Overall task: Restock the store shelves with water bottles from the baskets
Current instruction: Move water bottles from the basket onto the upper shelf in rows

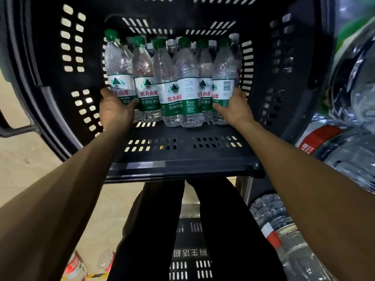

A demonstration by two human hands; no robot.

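Floor tile (30, 151) shows pale at my far left, past the rim of the big black basket (60, 78) I am reaching into. Its slotted walls rise around a tight cluster of water bottles (174, 84) standing upright on its bottom, green caps in the front row and a few pale caps behind them. My left hand (114, 109) is wrapped around the leftmost bottle (119, 74), fingers hidden behind its green-and-white label and thumb across the front. Between my hands stand four more green-capped bottles, touching one another. My right hand (235, 107) presses against the rightmost bottle (224, 78), thumb laid on the lower label, fingers curled around its far side, so both hands clasp the ends of the row. Below the basket's near edge I see my dark trousers (160, 230) and a second basket (190, 254) with white lettering between my legs. At the far right, shrink-wrapped packs of bottles (349, 94) are stacked beside the basket, some showing red labels, with more clear bottles (276, 218) lower down.
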